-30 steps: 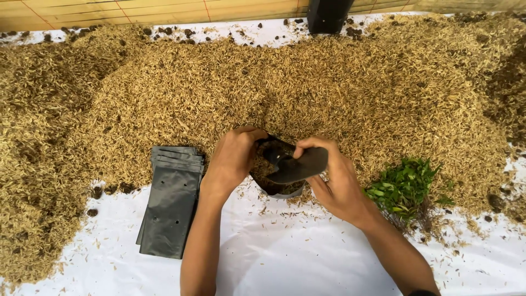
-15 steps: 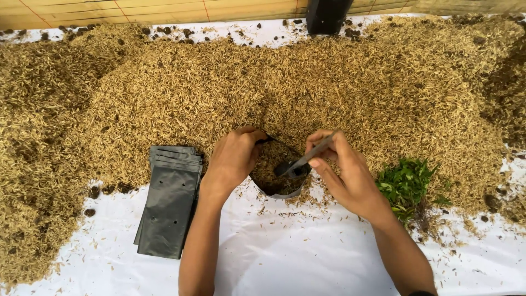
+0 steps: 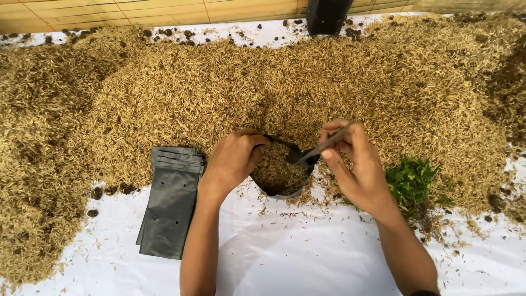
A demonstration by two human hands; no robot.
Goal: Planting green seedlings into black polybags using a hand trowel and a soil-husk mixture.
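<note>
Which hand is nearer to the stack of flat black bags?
Left. The left hand grips the rim of the filled black bag, just right of the stack of flat black bags. The right hand is farther right, beyond that bag.

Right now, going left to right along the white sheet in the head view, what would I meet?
Stack of flat black bags → left hand → open black bag filled with husks → right hand holding a thin dark tool → green seedlings.

The small bag (image 3: 282,183) and the stack of flat bags (image 3: 170,203) are thin black plastic, slightly glossy. The husk heap (image 3: 164,93) looks dry and rough; the white sheet (image 3: 296,252) is smooth.
</note>
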